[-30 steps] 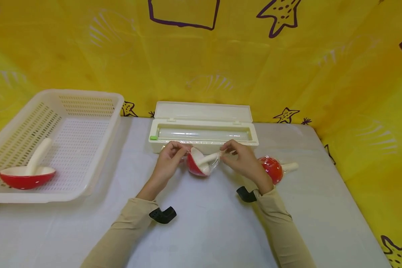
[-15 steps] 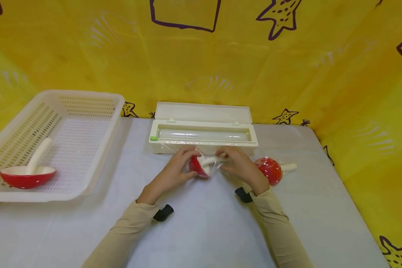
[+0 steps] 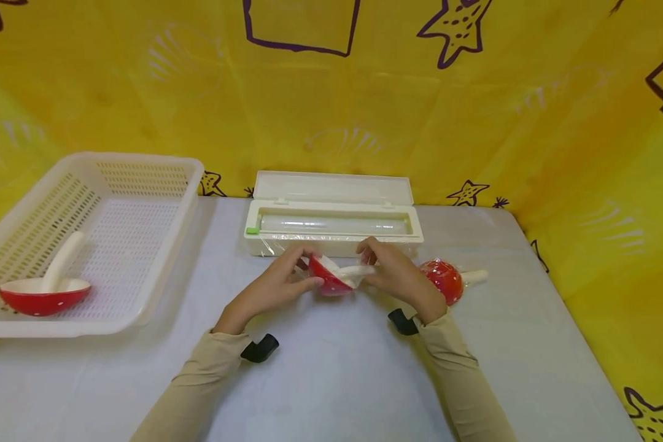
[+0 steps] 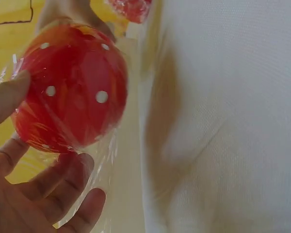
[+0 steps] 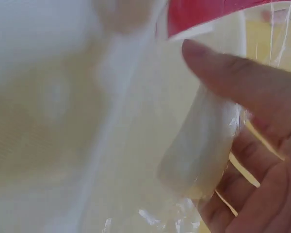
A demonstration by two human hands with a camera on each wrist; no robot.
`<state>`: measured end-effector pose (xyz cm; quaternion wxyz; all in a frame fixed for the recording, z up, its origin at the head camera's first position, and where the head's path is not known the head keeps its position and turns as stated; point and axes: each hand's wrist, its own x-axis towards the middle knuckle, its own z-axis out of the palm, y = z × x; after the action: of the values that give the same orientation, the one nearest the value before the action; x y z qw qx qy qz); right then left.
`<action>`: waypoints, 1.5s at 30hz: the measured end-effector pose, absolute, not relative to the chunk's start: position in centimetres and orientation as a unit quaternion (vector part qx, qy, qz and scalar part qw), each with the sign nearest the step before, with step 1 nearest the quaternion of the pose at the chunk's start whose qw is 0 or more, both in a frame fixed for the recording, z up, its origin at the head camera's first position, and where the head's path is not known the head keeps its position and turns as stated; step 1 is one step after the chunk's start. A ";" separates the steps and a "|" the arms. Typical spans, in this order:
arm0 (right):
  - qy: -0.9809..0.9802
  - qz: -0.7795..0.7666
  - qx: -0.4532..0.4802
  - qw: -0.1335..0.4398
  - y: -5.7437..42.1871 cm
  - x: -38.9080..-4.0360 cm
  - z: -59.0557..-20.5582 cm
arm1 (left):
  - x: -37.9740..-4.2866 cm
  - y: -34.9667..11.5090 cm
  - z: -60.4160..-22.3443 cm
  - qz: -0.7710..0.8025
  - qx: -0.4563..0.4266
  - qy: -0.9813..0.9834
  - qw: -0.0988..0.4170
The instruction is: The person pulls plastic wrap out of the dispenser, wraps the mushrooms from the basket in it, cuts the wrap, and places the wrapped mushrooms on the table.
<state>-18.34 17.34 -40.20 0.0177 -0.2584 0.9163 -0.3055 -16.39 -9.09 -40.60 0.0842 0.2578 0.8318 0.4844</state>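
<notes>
A red ladle [image 3: 334, 282] with white dots and a white handle is held just in front of the cling film box [image 3: 337, 247], clear film around it. My left hand [image 3: 279, 279] grips the bowl from the left; the left wrist view shows the thumb on one side of the bowl [image 4: 72, 87] and fingers below it. At the handle end, my right hand [image 3: 398, 273] holds the handle [image 5: 199, 145] and film between thumb and fingers. Another red ladle [image 3: 444, 281], wrapped in film, lies beside my right wrist.
The box's lid [image 3: 334, 188] stands raised, with a film roll [image 3: 331, 224] inside. At the left is a white plastic basket [image 3: 168, 258] holding an unwrapped red ladle [image 3: 44, 298]. A yellow patterned cloth [image 3: 320, 110] hangs behind the white table [image 3: 331, 380].
My left hand has moved from pinching film at the bowl's rim to gripping the bowl. The ladle has tilted, showing more red underside. My right hand has stayed by the handle.
</notes>
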 end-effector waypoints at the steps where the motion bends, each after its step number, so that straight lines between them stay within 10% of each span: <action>1: 0.911 -0.321 -0.258 0.016 17.4 -18.2 -40.0 | -16.4 -9.1 -40.5 0.487 0.253 0.831 0.086; 15: 0.882 -0.404 -0.241 -0.001 18.4 -17.8 -38.7 | -15.8 -8.1 -39.8 0.413 0.212 0.876 -0.132; 45: 0.861 -0.433 -0.256 0.072 18.2 -17.6 -38.5 | -16.2 -7.7 -41.1 0.347 0.329 0.871 -0.117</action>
<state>-17.61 18.20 -38.47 0.0717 -0.2557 0.8612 -0.4333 -16.17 -7.66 -41.13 -0.1169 0.3288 0.8706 0.3469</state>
